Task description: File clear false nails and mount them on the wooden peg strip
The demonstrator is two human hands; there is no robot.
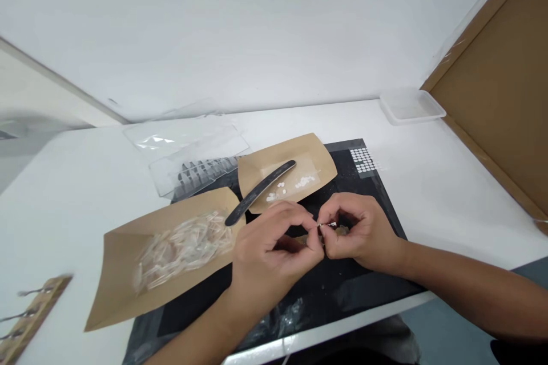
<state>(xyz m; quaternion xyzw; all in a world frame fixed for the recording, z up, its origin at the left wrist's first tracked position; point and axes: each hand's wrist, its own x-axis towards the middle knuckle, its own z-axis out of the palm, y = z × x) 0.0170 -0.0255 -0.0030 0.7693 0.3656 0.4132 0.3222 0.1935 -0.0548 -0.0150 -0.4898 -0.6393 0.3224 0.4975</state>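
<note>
My left hand (274, 251) and my right hand (362, 231) meet over the black mat (338, 291), thumb and forefinger of each pinched together. Between the fingertips is a tiny shiny, dark-and-silver piece (331, 224), too small and covered to name. Behind the fingers, some yellowish-brown thing is partly hidden. Left of my left hand lies a black curved nail file (260, 193), bridging two brown paper trays. The nearer tray (122, 251) holds a heap of clear plastic pieces. In the farther tray (314, 151) are small white bits on a clear sheet.
Clear plastic sheets (188, 142) lie at the back left, near a row of dark nail-shaped pieces (201, 174). A sheet of white oval stickers (363, 161) is on the mat's far right corner. A clear plastic box (411, 107) stands back right. A wooden rack (36, 313) sits front left.
</note>
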